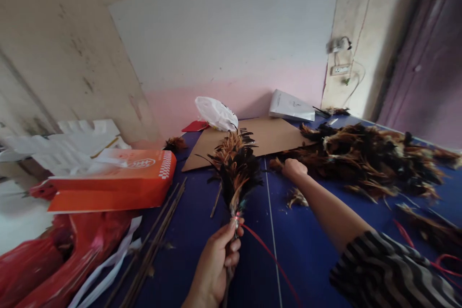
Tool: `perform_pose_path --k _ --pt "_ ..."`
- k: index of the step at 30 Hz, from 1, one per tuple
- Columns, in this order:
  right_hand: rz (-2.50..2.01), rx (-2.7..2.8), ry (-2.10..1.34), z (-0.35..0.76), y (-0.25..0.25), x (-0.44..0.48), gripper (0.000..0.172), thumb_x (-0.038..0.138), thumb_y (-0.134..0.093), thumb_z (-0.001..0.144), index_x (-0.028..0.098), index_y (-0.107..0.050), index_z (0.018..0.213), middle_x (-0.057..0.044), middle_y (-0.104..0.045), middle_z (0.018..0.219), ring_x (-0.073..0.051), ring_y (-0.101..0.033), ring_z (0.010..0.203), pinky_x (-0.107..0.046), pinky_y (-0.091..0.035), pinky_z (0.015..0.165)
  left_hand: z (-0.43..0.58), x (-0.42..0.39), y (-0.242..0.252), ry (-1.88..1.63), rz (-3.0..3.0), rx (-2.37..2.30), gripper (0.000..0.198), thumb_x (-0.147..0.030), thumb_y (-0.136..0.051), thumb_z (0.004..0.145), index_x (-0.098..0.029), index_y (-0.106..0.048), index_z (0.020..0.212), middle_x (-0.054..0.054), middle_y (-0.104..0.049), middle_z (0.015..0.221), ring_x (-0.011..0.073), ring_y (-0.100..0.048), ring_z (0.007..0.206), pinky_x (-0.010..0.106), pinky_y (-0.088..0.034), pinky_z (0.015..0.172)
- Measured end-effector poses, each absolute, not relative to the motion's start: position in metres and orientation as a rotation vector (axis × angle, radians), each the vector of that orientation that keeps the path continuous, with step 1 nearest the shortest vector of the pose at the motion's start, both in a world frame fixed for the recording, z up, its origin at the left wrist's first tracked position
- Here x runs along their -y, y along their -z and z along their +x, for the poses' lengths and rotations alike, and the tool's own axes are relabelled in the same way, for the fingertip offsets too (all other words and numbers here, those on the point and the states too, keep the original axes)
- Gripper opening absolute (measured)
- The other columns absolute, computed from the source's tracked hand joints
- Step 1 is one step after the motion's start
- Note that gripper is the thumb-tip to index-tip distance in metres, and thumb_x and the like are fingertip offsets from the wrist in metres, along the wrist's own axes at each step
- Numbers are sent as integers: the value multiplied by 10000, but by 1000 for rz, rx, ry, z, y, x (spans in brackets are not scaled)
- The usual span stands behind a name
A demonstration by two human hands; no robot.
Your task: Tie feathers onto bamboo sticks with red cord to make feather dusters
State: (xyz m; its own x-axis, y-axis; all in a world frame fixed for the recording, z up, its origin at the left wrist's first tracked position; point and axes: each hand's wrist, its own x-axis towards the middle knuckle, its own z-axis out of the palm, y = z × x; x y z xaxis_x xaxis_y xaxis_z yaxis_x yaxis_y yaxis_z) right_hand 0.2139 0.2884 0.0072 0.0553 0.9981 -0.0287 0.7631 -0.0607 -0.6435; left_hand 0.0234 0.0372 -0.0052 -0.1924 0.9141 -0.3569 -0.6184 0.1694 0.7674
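A bundle of brown and black feathers (236, 168) stands up from a thin stick, with red string (265, 248) wound at its base. My left hand (222, 255) is closed round the stick just below that binding. Farther off, to the right of the bundle, my right hand (294, 168) is at the left end of a large feather pile (368, 154). Its fingers are closed, and a small brown feather tuft shows at their left; the fingertips are hidden, so what they grip is unclear. A small pale tuft (298, 198) lies below that hand.
Cardboard (274, 134) lies on the blue table (252, 279) behind the bundle, with a white plastic bag (216, 113) and a grey box (291, 106) beyond. Left are an orange bag (115, 192), red plastic bags (86, 250) and thin sticks (155, 245). More red string (445, 262) lies right.
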Motion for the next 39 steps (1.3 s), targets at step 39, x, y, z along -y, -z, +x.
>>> perform_pose_path --k 39 --pt "-879 1181 -1667 161 -4 -70 160 254 -633 629 138 -570 719 17 -561 601 -84 -505 516 -188 -362 444 47 -21 -8 -1392 638 -1117 225 -307 -732 620 -115 -664 716 35 -642 625 89 -562 472 139 -332 330"
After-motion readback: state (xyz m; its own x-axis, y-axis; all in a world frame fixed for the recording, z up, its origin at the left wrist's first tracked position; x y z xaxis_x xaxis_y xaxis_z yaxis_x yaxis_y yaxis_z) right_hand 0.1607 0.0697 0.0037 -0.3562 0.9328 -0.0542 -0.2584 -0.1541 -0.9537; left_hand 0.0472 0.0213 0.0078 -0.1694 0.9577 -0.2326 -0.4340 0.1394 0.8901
